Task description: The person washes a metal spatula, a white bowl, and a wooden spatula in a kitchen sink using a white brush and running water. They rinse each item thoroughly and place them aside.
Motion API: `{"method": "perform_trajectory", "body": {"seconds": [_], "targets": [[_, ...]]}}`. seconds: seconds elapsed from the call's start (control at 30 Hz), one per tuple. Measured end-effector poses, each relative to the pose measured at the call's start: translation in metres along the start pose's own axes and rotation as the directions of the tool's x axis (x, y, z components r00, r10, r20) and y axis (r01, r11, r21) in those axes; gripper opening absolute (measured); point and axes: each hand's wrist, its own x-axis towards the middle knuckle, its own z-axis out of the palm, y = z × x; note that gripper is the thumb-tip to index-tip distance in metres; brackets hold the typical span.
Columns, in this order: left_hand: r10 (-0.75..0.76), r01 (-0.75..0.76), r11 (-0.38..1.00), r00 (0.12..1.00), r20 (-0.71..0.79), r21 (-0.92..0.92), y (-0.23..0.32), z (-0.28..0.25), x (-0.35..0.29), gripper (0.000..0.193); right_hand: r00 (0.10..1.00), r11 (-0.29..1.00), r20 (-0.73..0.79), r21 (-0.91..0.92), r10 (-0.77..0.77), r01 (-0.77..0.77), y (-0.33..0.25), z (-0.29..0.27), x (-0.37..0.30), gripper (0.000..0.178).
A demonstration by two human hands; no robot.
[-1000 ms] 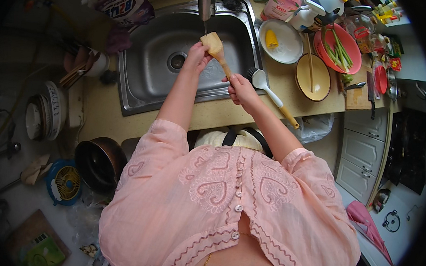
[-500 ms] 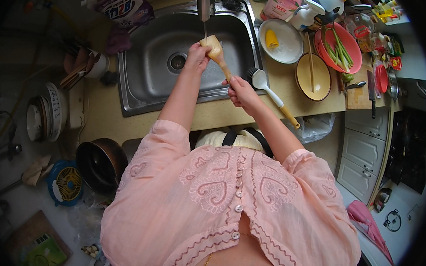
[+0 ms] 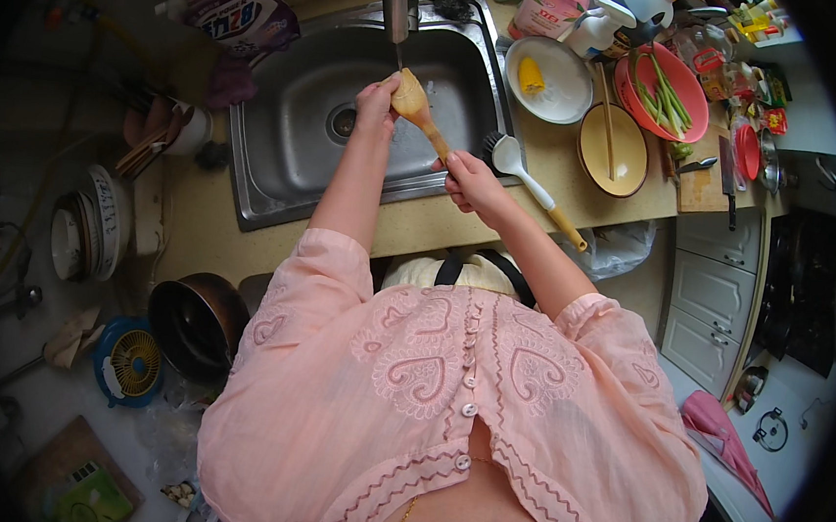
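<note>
At the steel sink (image 3: 290,143), we note the wooden spatula (image 3: 413,101) slanting over the bowl, near the tap (image 3: 395,4); we judge a different face meets the water; right hand (image 3: 473,183) closed around its handle; left hand (image 3: 376,103) at the blade's edge, finger closure unclear; versus earlier, blade looks narrower, left hand shifted slightly left, brush (image 3: 537,184) unmoved

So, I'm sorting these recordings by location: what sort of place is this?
Most likely a home kitchen. There's a rectangular stainless-steel sink, a round pink bowl holding long green vegetable stalks, and a pale wooden cutting board.
</note>
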Motion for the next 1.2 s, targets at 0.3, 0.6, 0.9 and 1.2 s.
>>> {"method": "perform_trajectory", "body": {"seconds": [0.3, 0.6, 0.9, 1.2], "targets": [[-0.004, -0.02, 0.997, 0.947, 0.32, 0.071, -0.01, 0.009, -0.018, 0.032, 0.993, 0.991, -0.12, -0.133, -0.017, 0.001, -0.001, -0.002, 0.008, 0.026], [-0.104, 0.142, 0.986, 0.93, 0.353, -0.084, 0.0, 0.005, -0.023, 0.031, 0.82, 0.738, -0.217, -0.595, -0.529, 0.319, 0.013, -0.003, 0.018, 0.026], [-0.046, 0.036, 0.999, 0.935, 0.352, 0.034, -0.008, -0.005, -0.013, 0.029, 1.0, 0.981, 0.012, 0.192, -0.004, 0.002, -0.003, 0.0, 0.006, 0.029], [0.036, -0.051, 0.998, 0.939, 0.342, 0.035, -0.014, 0.004, -0.015, 0.032, 1.0, 0.977, 0.015, 0.214, 0.014, -0.017, -0.006, 0.005, 0.007, 0.028]]}}
